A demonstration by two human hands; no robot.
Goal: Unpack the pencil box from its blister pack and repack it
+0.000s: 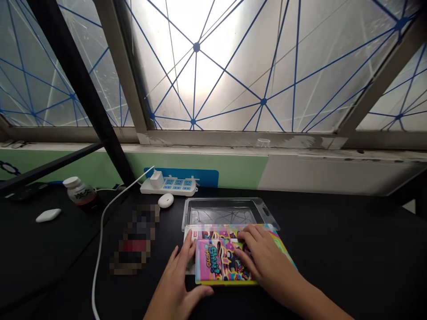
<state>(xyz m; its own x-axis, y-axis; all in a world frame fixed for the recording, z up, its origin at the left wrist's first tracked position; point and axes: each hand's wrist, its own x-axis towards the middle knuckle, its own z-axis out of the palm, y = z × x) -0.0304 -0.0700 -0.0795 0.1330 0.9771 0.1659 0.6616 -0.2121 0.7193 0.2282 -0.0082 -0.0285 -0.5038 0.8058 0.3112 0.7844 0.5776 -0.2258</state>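
A colourful printed packet (220, 262) with pink, yellow and cartoon lettering lies over another bright printed sheet or booklet (208, 233). Both overlap the near part of a clear plastic tray (227, 203). At the packet's left side is my left hand (178, 278), open, its thumb and fingers spread around the near left corner. My right hand (263, 255) rests on the right part of the packet, fingers apart and slightly bent, covering some of the print. What lies under the right palm is hidden.
A white power strip (170, 186) with a plugged-in charger stands by the wall. A white cable (102, 231) runs down the left. Nearby are a round white case (166, 201), a blurred-out item (136, 244), a bottle (79, 191) and a white mouse-like object (48, 215).
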